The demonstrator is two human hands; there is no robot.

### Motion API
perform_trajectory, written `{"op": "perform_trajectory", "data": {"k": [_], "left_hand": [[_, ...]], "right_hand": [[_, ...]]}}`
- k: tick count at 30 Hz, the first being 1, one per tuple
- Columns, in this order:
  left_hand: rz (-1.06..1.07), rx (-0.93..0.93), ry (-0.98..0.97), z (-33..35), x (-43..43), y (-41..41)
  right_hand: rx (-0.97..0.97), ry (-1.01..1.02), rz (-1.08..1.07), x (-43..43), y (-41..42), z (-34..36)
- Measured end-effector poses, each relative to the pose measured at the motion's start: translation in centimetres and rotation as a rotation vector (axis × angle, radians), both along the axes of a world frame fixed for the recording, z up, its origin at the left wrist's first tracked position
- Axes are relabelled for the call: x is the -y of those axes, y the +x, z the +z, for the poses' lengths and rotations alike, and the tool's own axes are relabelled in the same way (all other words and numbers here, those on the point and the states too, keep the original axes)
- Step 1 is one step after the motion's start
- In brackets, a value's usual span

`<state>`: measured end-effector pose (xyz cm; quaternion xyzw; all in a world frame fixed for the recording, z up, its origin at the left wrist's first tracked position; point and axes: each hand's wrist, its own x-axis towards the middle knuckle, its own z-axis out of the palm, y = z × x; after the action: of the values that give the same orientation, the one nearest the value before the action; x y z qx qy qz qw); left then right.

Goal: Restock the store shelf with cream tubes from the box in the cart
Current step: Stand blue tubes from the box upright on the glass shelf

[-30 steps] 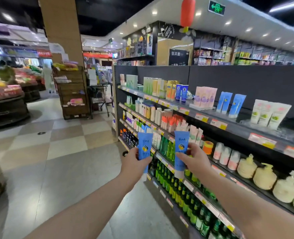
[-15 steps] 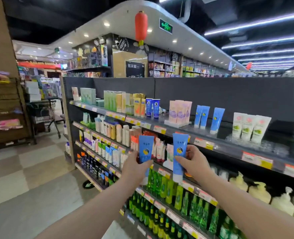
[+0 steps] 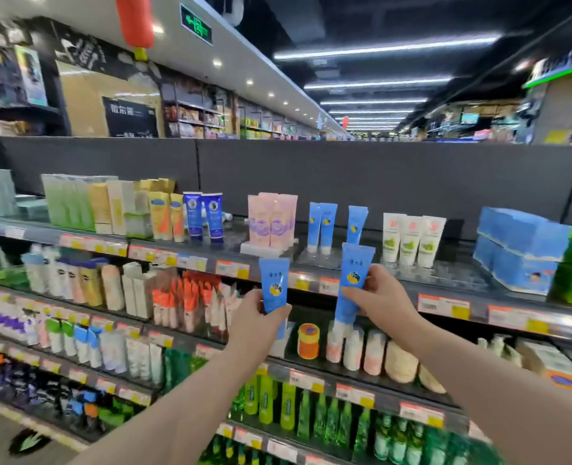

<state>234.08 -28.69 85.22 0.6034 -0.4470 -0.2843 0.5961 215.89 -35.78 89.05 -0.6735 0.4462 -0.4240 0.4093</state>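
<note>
A person's left hand (image 3: 256, 312) and right hand (image 3: 380, 298), fingers clamped mid-body on light, squeezable blue cream tubes (image 3: 274, 285), hold them upright, matching stock at 12 o'clock on the top shelf (image 3: 445, 290).

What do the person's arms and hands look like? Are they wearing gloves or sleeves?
No gloves and no sleeves show. Both forearms are bare from the bottom of the picture up to the wrists. The left hand and the right hand are bare too, with no watch, bracelet or ring that I can see. The fingernails look short and plain, though the picture is a bit blurry.
</note>
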Motion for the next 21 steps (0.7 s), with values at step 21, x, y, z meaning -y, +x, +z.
{"op": "perform_trajectory", "data": {"k": [21], "left_hand": [[0.02, 0.002, -0.19, 4.5, 20.1, 2.1]], "right_hand": [[-0.105, -0.198, -0.031, 21.8, 6.0, 5.7]]}}
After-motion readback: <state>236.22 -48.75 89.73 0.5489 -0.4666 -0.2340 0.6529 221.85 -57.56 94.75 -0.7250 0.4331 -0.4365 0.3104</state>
